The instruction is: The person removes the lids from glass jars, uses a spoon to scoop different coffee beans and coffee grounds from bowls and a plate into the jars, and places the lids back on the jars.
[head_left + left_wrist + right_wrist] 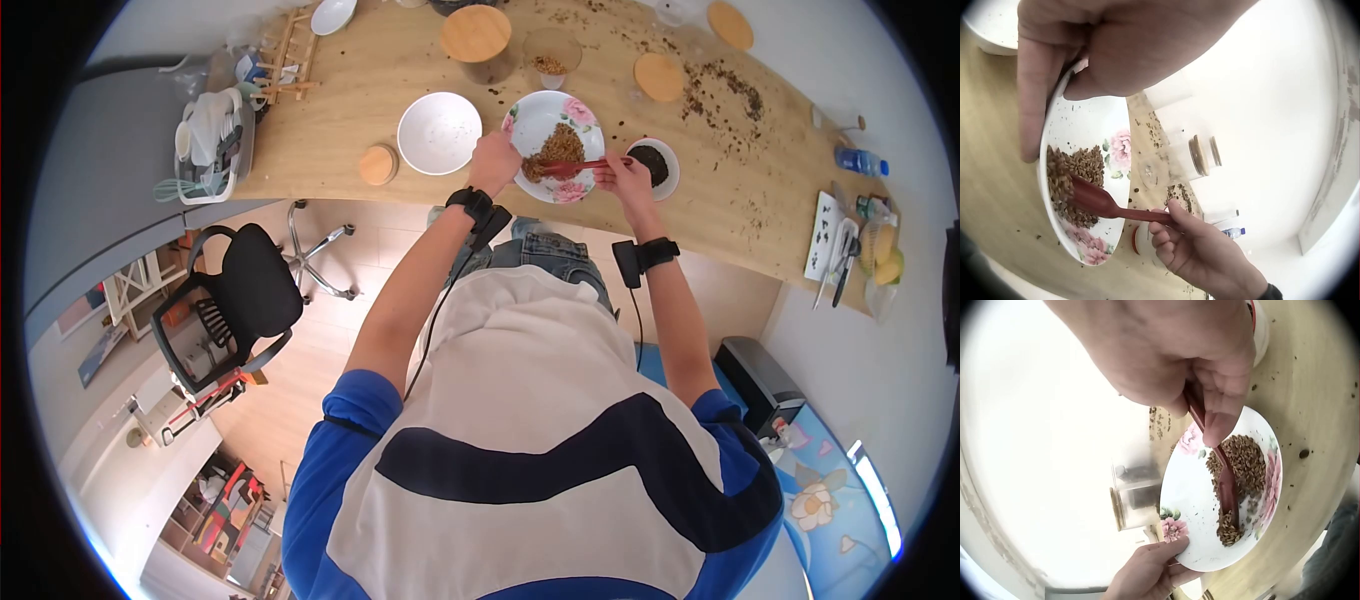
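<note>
A white plate (530, 112) with pink flowers bears a heap of brown grains (566, 146). My left hand (496, 163) grips the plate's left rim, thumb on the inner side and fingers on the outer in the left wrist view. My right hand (627, 181) pinches the handle of a dark red scoop (1095, 200). The scoop's head lies among the grains, close to the plate's edge, with some grains heaped at its tip (1229, 532) in the right wrist view. Right beside my right hand stands a small white bowl (672, 183) with dark contents.
A larger white bowl (440, 135) stands left of the plate, near a round wooden lid (378, 165). Behind are a wooden-lidded jar (477, 36) and a clear container (553, 52) with grains. Dark bits (722, 92) lie scattered at the right, towards a water bottle (861, 161).
</note>
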The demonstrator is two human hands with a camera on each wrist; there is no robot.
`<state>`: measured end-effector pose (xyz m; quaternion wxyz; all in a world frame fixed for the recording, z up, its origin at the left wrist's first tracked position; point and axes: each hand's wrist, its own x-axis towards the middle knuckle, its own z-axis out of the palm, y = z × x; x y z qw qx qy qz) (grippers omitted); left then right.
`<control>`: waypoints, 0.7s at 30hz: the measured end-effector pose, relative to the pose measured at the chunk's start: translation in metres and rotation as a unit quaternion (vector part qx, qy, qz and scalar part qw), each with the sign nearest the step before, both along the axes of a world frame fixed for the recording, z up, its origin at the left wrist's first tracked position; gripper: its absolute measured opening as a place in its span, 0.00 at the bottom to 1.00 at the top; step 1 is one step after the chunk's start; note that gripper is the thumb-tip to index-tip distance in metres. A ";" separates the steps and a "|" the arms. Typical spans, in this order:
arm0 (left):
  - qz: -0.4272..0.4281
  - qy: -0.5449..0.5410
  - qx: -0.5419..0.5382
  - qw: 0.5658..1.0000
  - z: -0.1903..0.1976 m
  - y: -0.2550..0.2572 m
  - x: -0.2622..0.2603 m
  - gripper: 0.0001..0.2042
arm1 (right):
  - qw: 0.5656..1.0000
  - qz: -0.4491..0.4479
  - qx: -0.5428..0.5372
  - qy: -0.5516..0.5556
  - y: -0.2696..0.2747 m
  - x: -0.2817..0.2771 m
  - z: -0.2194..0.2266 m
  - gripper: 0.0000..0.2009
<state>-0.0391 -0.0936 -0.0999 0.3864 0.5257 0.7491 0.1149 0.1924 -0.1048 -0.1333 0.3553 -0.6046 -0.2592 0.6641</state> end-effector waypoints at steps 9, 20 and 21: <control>-0.005 0.037 -0.018 0.999 -0.016 -0.002 -0.006 0.10 | 0.992 0.002 -0.044 0.114 0.012 -0.025 -0.005 0.16; -0.023 0.034 0.001 0.999 -0.026 0.000 -0.016 0.14 | 0.983 -0.022 -0.053 0.173 0.020 -0.024 -0.010 0.14; -0.018 0.026 -0.024 0.999 -0.043 0.000 -0.022 0.15 | 0.984 -0.028 -0.050 0.167 0.019 -0.024 -0.006 0.14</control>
